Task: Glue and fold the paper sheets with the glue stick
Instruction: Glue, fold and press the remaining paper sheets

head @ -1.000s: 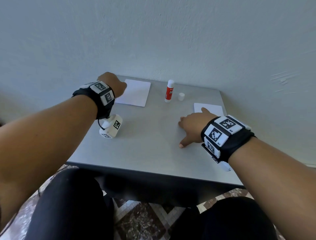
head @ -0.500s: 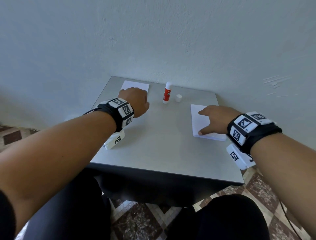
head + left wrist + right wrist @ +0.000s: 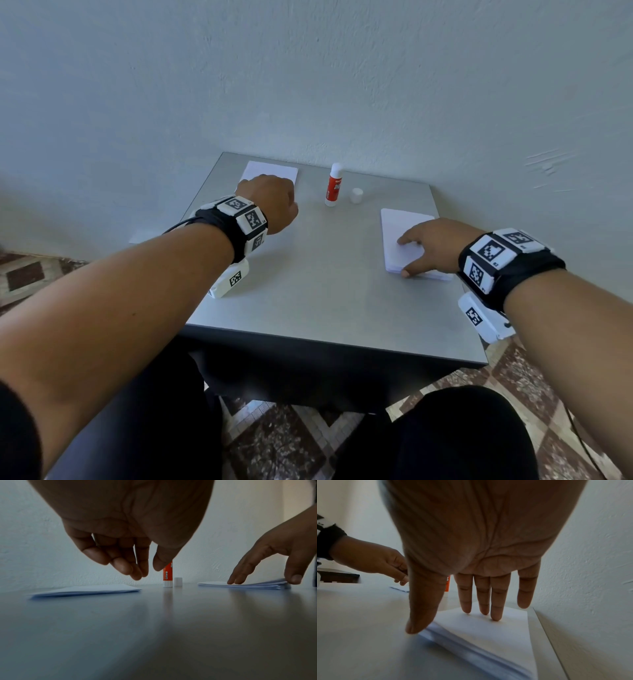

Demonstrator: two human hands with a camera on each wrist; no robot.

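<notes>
White paper lies in two places on the grey table: a thin sheet pile at the far left and a thicker paper stack at the right. Compared with half a second ago, little has changed. The right hand still rests on the paper stack, its fingers straight and spread with the fingertips pressing the top sheet and the thumb at the stack's near edge; its spot on the stack looks the same as before. The left hand remains raised over the near edge of the sheet pile, fingers loosely curled downward and holding nothing, the fingertips clear of the paper in the left wrist view. A full second ago this hand was farther back on the left sheet, and the right hand was on bare table near the middle. Between the two piles the glue stick stands upright and uncapped, with its white cap just beside it, both unmoved.
</notes>
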